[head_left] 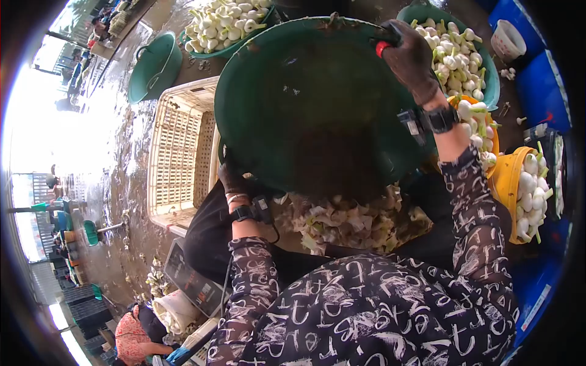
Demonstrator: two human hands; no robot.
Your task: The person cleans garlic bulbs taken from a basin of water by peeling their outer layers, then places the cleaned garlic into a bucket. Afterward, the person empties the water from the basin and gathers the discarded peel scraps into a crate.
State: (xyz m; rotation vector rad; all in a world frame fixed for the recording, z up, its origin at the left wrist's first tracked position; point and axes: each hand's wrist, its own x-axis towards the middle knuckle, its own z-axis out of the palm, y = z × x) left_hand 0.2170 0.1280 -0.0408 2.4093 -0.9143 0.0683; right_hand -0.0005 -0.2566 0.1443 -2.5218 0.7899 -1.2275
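A large dark green tub is held up in front of me, tilted so that its inside faces me. A few small pale scraps cling to its inner wall. My right hand, in a dark glove with a red band at one finger, is closed around the tub's upper right rim. Lower down on the left side, my left hand, also gloved, grips the rim; part of its fingers is hidden behind the tub. Beneath the tub, between my legs, lies a heap of garlic peelings.
A cream plastic crate stands to the left, near a green basket. Green tubs of garlic bulbs are ahead, and yellow buckets of garlic stand on the right beside a blue barrier. Another person is at lower left.
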